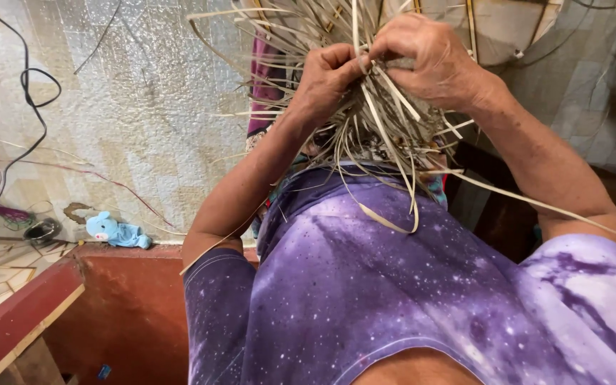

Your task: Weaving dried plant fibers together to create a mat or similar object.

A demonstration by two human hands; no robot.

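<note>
Bundle of pale straw-like strips (386,121) sits up near frame top, held in front of the chest; loose ends fan upward and trail down over the purple shirt (393,285). Left hand (326,78) is clenched on the bundle's left side. Right hand (429,60) is closed over the top, fingertips pinching strips where both hands meet. Strips run mostly vertical between them. Both hands equally close, touching the bundle. Off left: blue plush toy (115,230) on the floor, black cable (30,85).

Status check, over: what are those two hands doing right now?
Left hand and right hand both gripping the pale straw strips. Loose strips dangle over purple shirt.
</note>
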